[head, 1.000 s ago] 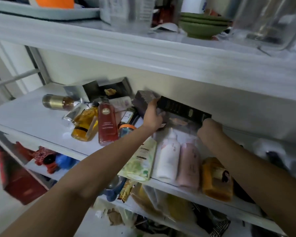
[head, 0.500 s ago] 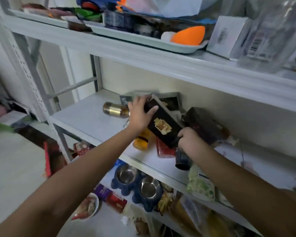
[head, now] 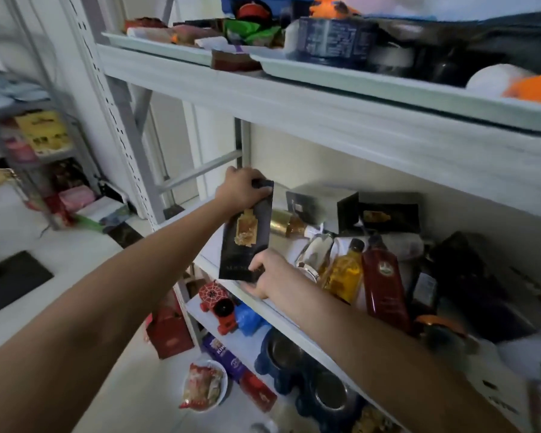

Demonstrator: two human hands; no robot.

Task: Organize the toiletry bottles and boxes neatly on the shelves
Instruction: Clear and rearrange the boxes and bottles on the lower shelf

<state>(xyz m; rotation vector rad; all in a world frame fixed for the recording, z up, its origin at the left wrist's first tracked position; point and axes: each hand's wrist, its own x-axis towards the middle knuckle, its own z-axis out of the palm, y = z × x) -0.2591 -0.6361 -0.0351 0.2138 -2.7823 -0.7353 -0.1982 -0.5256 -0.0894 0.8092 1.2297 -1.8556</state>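
Observation:
I hold a tall black box with a gold emblem (head: 245, 235) upright at the left end of the white middle shelf (head: 281, 310). My left hand (head: 239, 189) grips its top and my right hand (head: 270, 273) grips its lower right corner. Behind it lie a gold-capped bottle (head: 286, 225) on its side and two more black boxes (head: 325, 207) (head: 388, 215) against the wall. To the right lean an amber bottle (head: 342, 273), a dark red bottle (head: 384, 285) and a clear glass bottle (head: 314, 251).
The upper shelf (head: 325, 110) carries white trays (head: 388, 85) of packets and a tin. A lower shelf holds a red toy (head: 219, 303), blue bowls (head: 281, 354) and packets. A red box (head: 167, 331) and a plate of snacks (head: 205, 385) sit on the floor. A grey upright post (head: 122, 120) stands left.
Both hands carried the black box leftward from the pile to the shelf's left end and turned it upright. My view swung left and up.

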